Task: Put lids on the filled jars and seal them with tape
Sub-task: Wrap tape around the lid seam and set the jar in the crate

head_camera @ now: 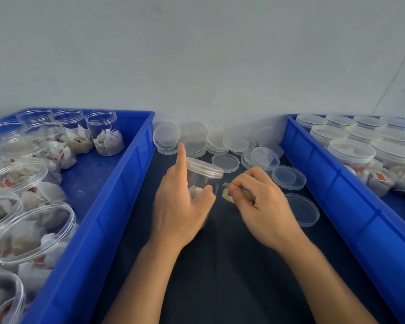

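My left hand (181,204) grips the lidded clear plastic jar (202,177), forefinger up; right hand (258,197) pinches a tan tape strip (227,195) just right of it.

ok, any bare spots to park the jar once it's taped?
Free: the dark table near the wrists, between both bins; also bare floor along the left bin right wall. Crowded: loose lids fill the strip by the wall; the right bin is packed with lidded jars.

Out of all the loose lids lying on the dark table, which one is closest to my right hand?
The lid lying flat by itself just right of the right hand, beside the right blue bin. The other loose lids lie farther back toward the wall.
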